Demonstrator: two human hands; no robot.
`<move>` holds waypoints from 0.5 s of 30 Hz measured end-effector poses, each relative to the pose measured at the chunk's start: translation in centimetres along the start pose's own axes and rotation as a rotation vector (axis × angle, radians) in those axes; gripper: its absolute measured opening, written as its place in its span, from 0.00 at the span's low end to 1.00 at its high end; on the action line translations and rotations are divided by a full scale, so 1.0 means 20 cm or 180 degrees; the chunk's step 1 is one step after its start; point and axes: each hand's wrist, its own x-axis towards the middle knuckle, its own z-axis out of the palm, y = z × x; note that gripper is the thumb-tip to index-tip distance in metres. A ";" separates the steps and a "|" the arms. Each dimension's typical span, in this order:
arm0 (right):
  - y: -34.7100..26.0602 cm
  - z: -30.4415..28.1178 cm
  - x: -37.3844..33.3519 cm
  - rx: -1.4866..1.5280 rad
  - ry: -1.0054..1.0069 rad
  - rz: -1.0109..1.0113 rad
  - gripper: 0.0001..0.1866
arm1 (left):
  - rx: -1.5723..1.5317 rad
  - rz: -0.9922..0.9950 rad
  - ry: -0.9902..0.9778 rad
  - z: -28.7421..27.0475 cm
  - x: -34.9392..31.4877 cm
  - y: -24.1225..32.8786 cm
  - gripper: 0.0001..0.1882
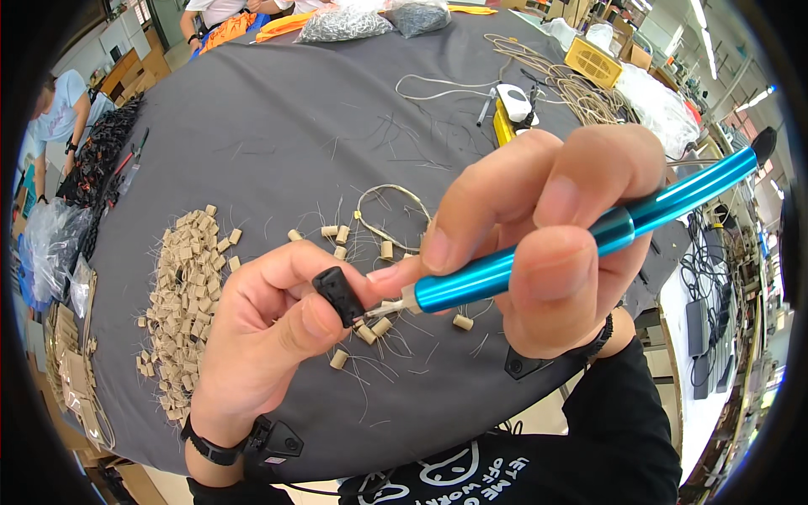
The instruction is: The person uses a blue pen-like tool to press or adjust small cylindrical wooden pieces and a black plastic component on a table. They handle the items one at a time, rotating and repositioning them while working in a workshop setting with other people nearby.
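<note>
My left hand [261,324] pinches a small black cylindrical piece [337,295] between thumb and fingers, tilted above the table. In my right hand [551,261] is a shiny blue pen-shaped tool [471,282], gripped between thumb and fingers. Its thin metal tip [383,312] points left and meets or nearly meets the lower end of the black piece; exact contact is too small to tell. Several beige cylindrical pieces [365,335] with fine thread tails lie beneath and around both hands.
A large heap of beige pieces [187,295] covers the table's left side. A looped beige cord [391,189], coiled cable [572,93] and white device [514,103] lie beyond my hands. Clear plastic bags [349,23] sit at the far edge. Another person [71,114] works at left.
</note>
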 end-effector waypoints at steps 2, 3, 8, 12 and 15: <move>0.00 0.00 0.00 -0.0077 0.0039 -0.0029 0.13 | -0.0058 -0.0032 -0.0004 0.01 0.00 0.00 0.16; 0.01 0.01 -0.01 -0.0077 0.0089 -0.0049 0.13 | -0.0084 -0.0046 -0.0004 0.01 0.01 0.01 0.16; 0.01 0.00 -0.01 -0.0150 0.0110 -0.0069 0.13 | -0.0097 -0.0064 -0.0029 0.01 0.02 0.00 0.16; 0.03 0.01 0.00 -0.0102 0.0172 -0.0200 0.13 | -0.0021 -0.0087 -0.0031 0.00 0.01 0.00 0.17; 0.02 0.00 0.00 -0.0161 0.0185 -0.0179 0.13 | -0.0010 -0.0108 0.0013 0.00 0.01 0.00 0.18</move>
